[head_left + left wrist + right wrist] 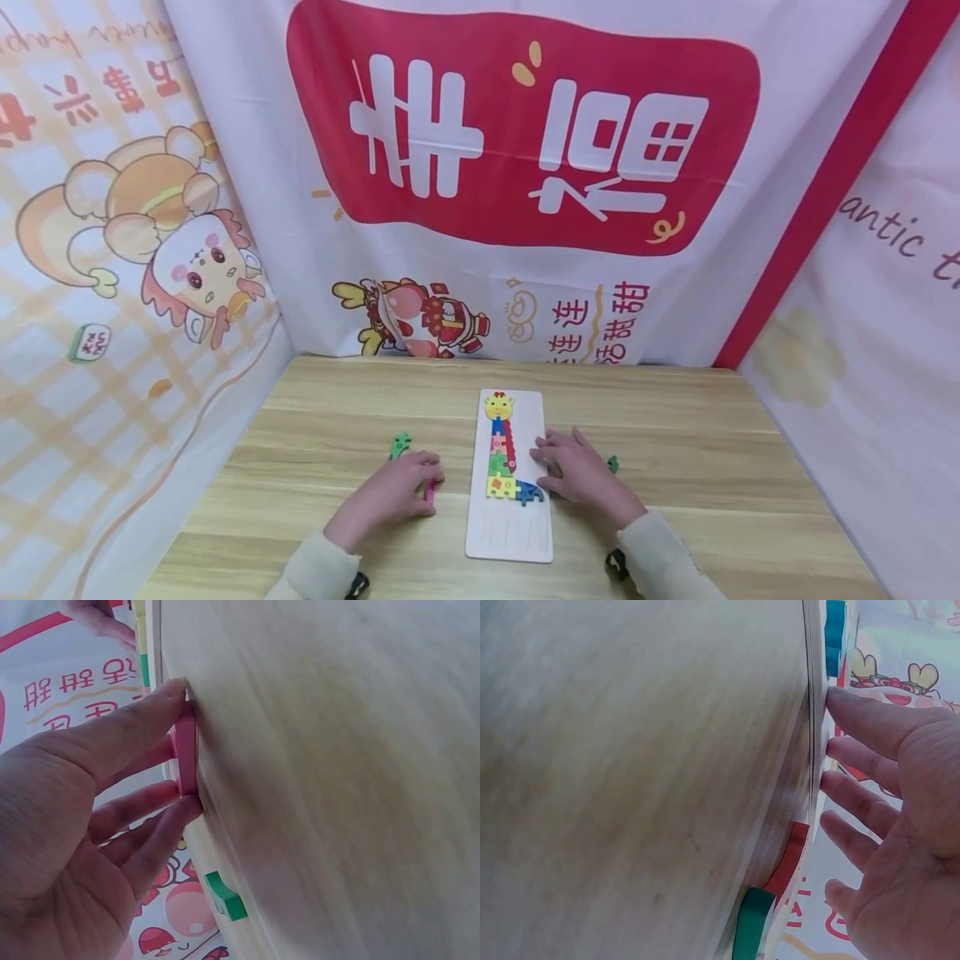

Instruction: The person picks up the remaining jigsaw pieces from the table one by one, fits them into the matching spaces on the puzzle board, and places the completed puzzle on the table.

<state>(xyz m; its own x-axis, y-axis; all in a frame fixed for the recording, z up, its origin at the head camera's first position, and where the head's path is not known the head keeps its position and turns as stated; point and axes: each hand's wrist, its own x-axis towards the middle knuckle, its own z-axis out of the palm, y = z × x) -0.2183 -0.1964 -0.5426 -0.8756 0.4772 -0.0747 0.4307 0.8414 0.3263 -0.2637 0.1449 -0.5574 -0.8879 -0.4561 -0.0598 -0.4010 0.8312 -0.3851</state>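
Note:
A white puzzle board (510, 537) lies on the table with a giraffe part-filled in: yellow head (498, 407), blue, pink and green neck pieces, a red mane piece (509, 446), a yellow body piece (501, 487) and a dark blue piece (529, 492). Left of the board, my left hand (393, 492) pinches a pink puzzle piece (186, 754) between thumb and fingers, close to the tabletop. My right hand (585, 471) rests its spread fingertips at the board's right edge. A green piece (401, 444) lies just beyond the left hand.
Beyond the right hand lies another green piece (754, 922), with a red piece (789, 859) beside it, which the hand hides from the head view. Printed curtains (517, 275) enclose the wooden table (360, 400) at the back and both sides.

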